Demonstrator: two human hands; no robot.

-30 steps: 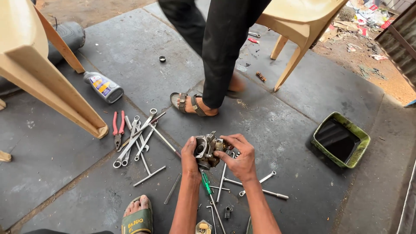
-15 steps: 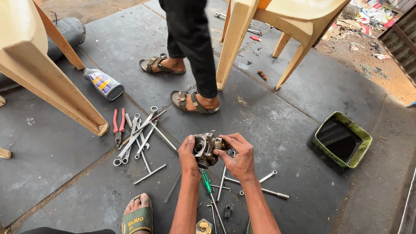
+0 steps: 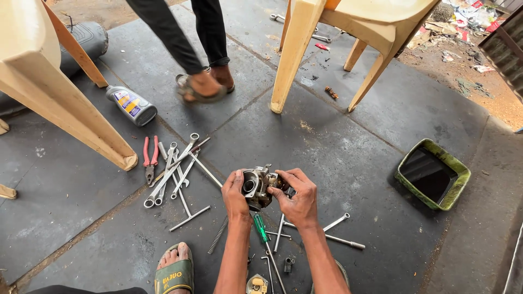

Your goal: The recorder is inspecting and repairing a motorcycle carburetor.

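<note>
At about nine o'clock from the hands, a pair of red-handled pliers point(image 3: 150, 159) lies beside a fan of grey steel spanners point(image 3: 173, 173) on the dark stone floor point(image 3: 338, 147). The left hand point(image 3: 235, 191) and right hand point(image 3: 297, 197) are both closed round a small grey metal carburettor body point(image 3: 257, 186), held just above the floor. At three o'clock, well apart, sits a green rectangular tray of dark oil point(image 3: 432, 173).

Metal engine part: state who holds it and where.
Both hands hold the metal engine part above the floor: left hand grips its left side, right hand its right side, fingers over the top.
</note>
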